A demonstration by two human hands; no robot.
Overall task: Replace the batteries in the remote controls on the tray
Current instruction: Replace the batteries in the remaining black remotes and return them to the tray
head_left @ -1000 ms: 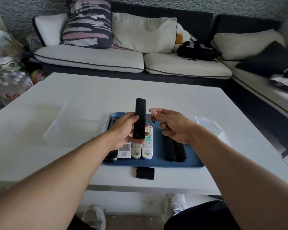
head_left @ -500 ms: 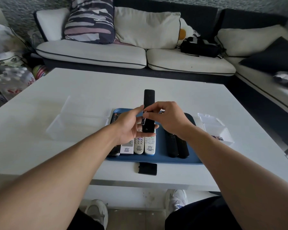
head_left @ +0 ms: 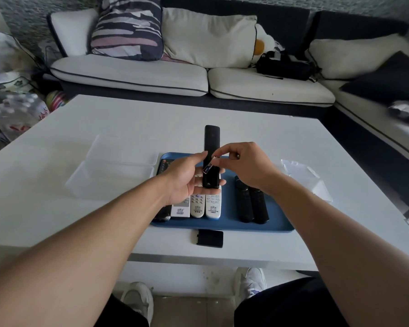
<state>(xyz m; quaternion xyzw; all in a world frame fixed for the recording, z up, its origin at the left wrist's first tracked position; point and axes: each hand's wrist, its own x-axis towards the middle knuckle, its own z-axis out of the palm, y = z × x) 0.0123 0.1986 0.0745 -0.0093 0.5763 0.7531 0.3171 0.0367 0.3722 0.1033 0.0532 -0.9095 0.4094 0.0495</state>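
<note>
- Since a second ago, the right hand is no longer hovering apart from the black remote; it is now pinching a small battery between thumb and fingertips right against the remote's lower half.
- Over the same second, the left hand is keeping its hold on that remote, palm up, thumb lying along the remote's left edge and fingers curling beneath its lower end.
- Held above the blue tray, the black remote is pointing lengthwise away from the person, its far end reaching past the tray's back edge.
- The battery is sitting tilted, dark with a purplish label, touching the remote's face; whether it is seated in a compartment is not clear.
- On the tray, three white remotes are lying side by side under the left hand, with a dark remote at the tray's left end partly hidden by the wrist.
- Two more black remotes are lying together toward the tray's right, beneath the right wrist.
- A black battery cover is resting on the white table, just in front of the tray's near edge.
- A clear plastic container is sitting on the table left of the tray, and another clear plastic box is sitting right of the tray.
</note>
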